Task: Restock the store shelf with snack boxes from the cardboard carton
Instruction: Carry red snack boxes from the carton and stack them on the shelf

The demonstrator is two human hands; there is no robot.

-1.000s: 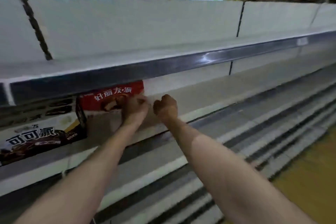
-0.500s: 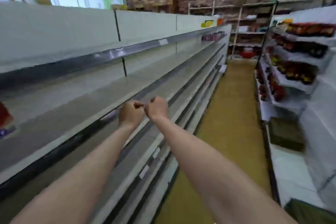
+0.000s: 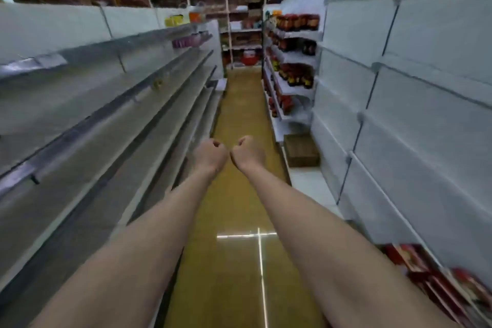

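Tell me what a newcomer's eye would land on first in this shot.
Two bare forearms stretch down the middle of the aisle, the left hand and right hand curled into fists side by side, holding nothing. To the left run long grey shelves with almost nothing on them. Far right, rows of dark red bottles fill white shelves, and red snack boxes sit at the bottom right corner.

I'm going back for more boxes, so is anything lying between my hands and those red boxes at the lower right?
Nothing visible does. Both the left hand and the right hand are empty fists over bare floor, and the red boxes sit low on the right, partly cut off.
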